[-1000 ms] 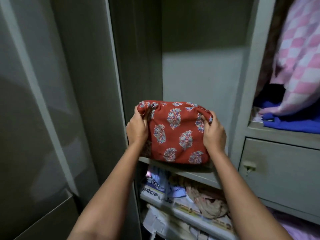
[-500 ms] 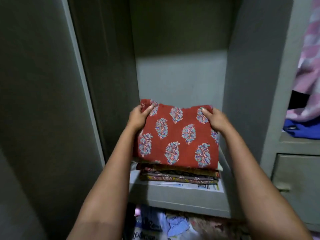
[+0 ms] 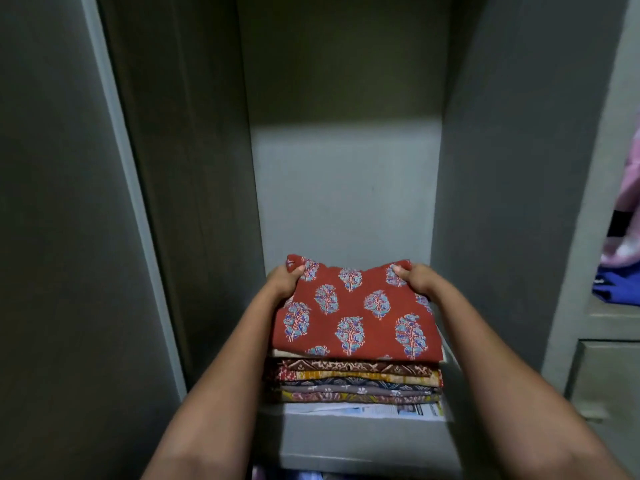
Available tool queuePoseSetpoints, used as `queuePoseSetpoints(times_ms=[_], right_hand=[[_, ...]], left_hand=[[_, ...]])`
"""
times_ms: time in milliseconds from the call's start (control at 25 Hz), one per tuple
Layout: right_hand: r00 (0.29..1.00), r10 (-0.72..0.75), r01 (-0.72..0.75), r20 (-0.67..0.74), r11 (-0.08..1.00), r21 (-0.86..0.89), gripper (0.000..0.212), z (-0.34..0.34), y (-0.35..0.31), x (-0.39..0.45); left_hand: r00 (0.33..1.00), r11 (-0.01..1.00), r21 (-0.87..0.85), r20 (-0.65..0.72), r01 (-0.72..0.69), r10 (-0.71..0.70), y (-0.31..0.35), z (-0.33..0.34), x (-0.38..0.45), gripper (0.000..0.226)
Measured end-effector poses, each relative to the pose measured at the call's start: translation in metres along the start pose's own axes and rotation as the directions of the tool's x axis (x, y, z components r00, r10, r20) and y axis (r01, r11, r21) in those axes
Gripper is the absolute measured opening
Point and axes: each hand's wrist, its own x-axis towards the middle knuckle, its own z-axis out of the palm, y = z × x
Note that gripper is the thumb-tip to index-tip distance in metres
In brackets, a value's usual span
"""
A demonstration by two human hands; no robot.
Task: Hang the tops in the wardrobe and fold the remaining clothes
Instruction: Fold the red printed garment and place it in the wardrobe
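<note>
Both hands, left hand (image 3: 282, 280) and right hand (image 3: 414, 280), grip far corners of folded red printed garment (image 3: 356, 313), atop clothes stack (image 3: 353, 382) on wardrobe shelf (image 3: 363, 441), 6 o'clock.

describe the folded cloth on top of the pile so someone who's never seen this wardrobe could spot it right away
Look into the tall grey wardrobe compartment straight ahead, where a stack of folded clothes sits on a newspaper-lined shelf. The top piece is the red folded cloth, gripped at its far corners by the left hand and right hand. Only it is red with large blue-green floral motifs.
</note>
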Motion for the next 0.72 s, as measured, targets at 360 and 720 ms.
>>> queuePoseSetpoints(times_ms=[360,720], right_hand=[[0.992,-0.126,0.103,-0.018,0.880,-0.464,0.041,0.080,-0.039,-0.030],[0.999,0.008,0.018,0.038,0.771,-0.636,0.058,0.105,-0.008,-0.034]], left_hand=[[0.939,0.679,0.656,0.158,-0.331,0.306,0.033,0.078,-0.036,0.036],[0.979,0.553,0.820,0.200,-0.147,-0.036,-0.010,0.066,-0.022,0.080]])
